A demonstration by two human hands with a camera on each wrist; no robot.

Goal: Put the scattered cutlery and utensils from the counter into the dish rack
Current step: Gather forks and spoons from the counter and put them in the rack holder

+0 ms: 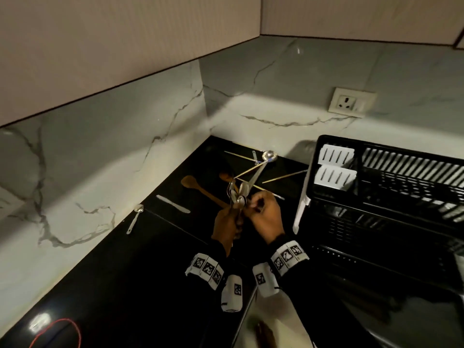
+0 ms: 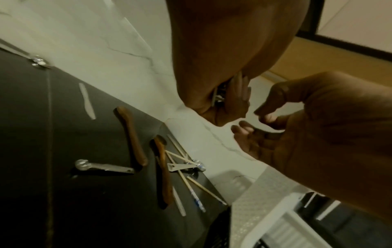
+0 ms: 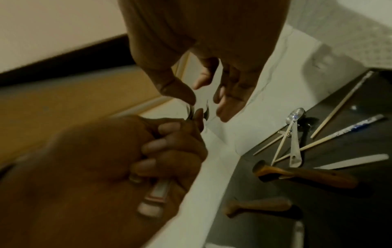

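My left hand (image 1: 227,227) grips the handles of a bundle of steel spoons and forks (image 1: 236,194), held upright above the black counter (image 1: 125,272). In the right wrist view its fingers (image 3: 165,147) wrap round the handles. My right hand (image 1: 266,217) hovers just right of the bundle with loosely bent fingers (image 2: 273,117) and holds nothing; its thumb (image 3: 180,90) is at the tips of the cutlery. The black dish rack (image 1: 386,197) with a white cutlery holder (image 1: 336,169) stands to the right.
On the counter lie a wooden spatula (image 1: 200,189), a second wooden spoon (image 1: 226,177), a pale knife (image 1: 173,203), a small steel spoon (image 1: 135,217), a steel measuring spoon (image 1: 268,156) and several chopsticks (image 1: 283,177). Marble walls close the corner; a red cable (image 1: 57,332) lies front left.
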